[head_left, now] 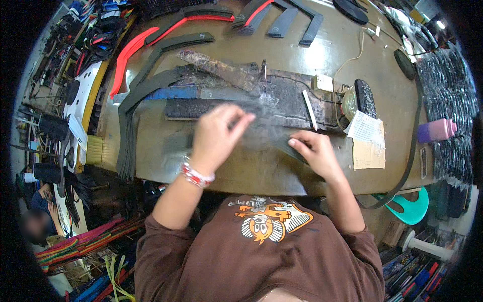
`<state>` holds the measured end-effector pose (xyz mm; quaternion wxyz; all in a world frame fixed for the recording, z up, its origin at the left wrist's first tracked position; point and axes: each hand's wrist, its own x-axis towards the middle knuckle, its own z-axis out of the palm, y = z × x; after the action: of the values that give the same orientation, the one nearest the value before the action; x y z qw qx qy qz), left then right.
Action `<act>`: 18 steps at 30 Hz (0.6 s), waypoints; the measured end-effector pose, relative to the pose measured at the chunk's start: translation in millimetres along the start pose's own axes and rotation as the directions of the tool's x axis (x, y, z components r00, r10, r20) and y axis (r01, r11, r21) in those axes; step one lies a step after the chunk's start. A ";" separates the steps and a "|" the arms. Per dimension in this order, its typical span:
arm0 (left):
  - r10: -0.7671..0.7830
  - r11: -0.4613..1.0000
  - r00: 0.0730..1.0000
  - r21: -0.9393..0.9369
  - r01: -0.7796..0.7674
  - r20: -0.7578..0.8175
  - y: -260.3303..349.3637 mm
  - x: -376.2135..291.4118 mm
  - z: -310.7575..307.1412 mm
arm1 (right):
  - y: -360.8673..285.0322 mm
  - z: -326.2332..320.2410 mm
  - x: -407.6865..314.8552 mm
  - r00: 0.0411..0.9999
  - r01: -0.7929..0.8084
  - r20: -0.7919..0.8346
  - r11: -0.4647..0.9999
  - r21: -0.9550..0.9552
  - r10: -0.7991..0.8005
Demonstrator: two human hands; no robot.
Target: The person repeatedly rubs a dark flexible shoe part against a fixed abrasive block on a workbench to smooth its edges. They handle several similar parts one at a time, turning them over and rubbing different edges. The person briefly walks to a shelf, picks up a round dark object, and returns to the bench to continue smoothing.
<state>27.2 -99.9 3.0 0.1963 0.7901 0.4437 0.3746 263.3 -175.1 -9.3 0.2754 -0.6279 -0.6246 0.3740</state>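
Note:
My right hand [317, 153] pinches a dark webbing strip [288, 145] near the front of the table. The strip is blurred, and its far end fades into a smoky haze in front of a scorched dark work board [286, 88]. My left hand [220, 136], blurred and wearing a bead bracelet [197, 175], hovers over the front of a long black bar [181, 110]. Its thumb and fingers are drawn together; whether they hold anything is unclear. A small metal post [264, 71] stands on the board, and a white stick [309, 110] lies across its right part.
Dark strap bundles [126, 139] drape along the left, red ones [126, 60] beyond them. At right are a white electrical box [322, 83], paper on cardboard [368, 153], a pink-purple bottle [436, 131] and wrapped stacks [449, 90]. Another person [43, 215] sits at lower left.

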 end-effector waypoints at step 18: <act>-0.187 0.982 0.968 0.061 0.179 0.166 -16.1 -40.8 56.7 | -8.1 51.5 13.7 0.816 0.545 0.285 0.503 -0.671 -0.503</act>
<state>48.4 -124.7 -60.8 0.2494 0.7794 0.5044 0.2756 215.9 -167.3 -33.8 0.0863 -0.4546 -0.8864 0.0098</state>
